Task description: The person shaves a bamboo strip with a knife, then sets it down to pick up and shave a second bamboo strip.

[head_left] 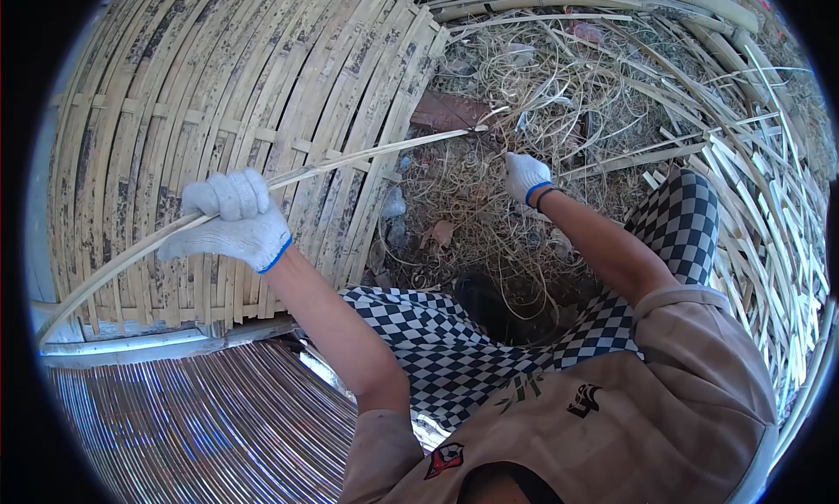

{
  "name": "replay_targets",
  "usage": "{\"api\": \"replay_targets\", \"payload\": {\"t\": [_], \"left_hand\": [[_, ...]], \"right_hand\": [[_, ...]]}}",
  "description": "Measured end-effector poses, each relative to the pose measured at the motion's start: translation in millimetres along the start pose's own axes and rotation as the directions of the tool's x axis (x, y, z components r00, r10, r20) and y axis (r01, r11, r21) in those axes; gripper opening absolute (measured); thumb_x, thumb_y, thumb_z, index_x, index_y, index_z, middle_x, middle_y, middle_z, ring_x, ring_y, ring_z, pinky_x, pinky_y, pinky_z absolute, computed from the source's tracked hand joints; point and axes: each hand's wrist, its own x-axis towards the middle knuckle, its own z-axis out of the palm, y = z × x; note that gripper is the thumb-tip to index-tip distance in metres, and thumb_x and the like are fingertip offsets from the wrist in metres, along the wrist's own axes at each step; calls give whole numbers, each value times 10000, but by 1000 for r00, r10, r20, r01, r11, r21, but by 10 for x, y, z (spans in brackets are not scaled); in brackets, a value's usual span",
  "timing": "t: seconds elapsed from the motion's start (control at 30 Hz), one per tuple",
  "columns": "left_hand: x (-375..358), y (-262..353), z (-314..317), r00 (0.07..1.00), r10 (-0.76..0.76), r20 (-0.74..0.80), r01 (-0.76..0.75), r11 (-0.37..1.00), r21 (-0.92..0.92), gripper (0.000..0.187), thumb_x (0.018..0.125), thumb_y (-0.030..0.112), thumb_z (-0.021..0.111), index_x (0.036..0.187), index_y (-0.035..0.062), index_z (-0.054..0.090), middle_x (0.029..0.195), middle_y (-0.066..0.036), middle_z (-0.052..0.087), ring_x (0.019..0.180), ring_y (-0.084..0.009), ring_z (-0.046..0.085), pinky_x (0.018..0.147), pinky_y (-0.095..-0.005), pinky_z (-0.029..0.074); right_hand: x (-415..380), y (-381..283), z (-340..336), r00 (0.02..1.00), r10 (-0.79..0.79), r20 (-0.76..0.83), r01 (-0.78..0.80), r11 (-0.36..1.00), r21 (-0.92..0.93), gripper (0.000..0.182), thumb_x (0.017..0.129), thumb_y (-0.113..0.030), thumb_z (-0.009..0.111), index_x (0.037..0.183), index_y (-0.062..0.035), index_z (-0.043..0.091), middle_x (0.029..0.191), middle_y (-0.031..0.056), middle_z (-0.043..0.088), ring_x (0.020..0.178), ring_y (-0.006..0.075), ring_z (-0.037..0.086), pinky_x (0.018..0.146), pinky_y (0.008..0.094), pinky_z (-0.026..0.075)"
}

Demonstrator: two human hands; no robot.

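My left hand point(229, 215), in a white knit glove with a blue cuff, is closed around a long pale bamboo strip point(367, 152). The strip bends from the lower left edge of view past this hand and up to the right, its far end near a reddish-brown block point(447, 112). Beside that end, a little below and to the right, is my right hand point(527, 177), gloved the same way. Its fingers are curled closed; whatever they hold is hidden. Something thin and dark point(481, 130) lies at the strip's tip, too small to name.
A woven bamboo panel point(262, 76) stands on the left. Curly bamboo shavings point(559, 84) litter the ground ahead. Many split strips point(760, 233) are piled at the right, with bamboo poles point(603, 1) at the back. A slatted mat point(201, 425) is at lower left.
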Motion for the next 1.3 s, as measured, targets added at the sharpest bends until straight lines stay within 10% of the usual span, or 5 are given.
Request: {"api": "replay_targets", "payload": {"t": [0.33,0.5,0.87,1.03,1.3], "left_hand": [[99,-46,22,999,2,32,-1,999,-48,823,668,995,397,557,187,295,440,27,247,367,-90,191,350,-254,146],[-12,-1,-4,1000,1,1,-1,999,-36,830,636,1007,410,547,192,280,439,33,233,364,-83,181,358,-250,130],[88,-70,139,997,-16,69,21,998,-64,850,633,1029,372,539,187,302,434,34,253,358,-80,184,354,-250,131],[24,-39,88,995,-19,95,24,998,-57,858,628,1039,375,536,188,309,429,33,264,355,-83,191,348,-249,144],[49,-28,30,993,2,119,1,1000,-26,775,789,910,460,588,165,383,450,21,332,361,-95,266,332,-269,213]], "right_hand": [[-189,-835,-366,912,-381,-153,398,912,96,372,835,-150,629,1198,-86,581,892,186,703,847,385,693,745,486,558],[-45,414,177,969,193,152,-187,981,-54,275,859,-181,658,1096,-41,657,1033,206,726,979,376,707,840,464,571],[-58,-654,-403,967,-243,-77,252,955,158,349,817,-166,640,1151,-78,590,981,217,711,955,411,683,795,507,536],[92,209,247,987,131,94,-137,989,59,335,851,-177,630,1167,-65,656,1052,226,715,1019,400,685,864,477,554],[95,-130,42,998,43,43,-47,994,94,274,845,-198,622,1059,-33,666,1017,239,718,993,416,693,848,488,561]]}}
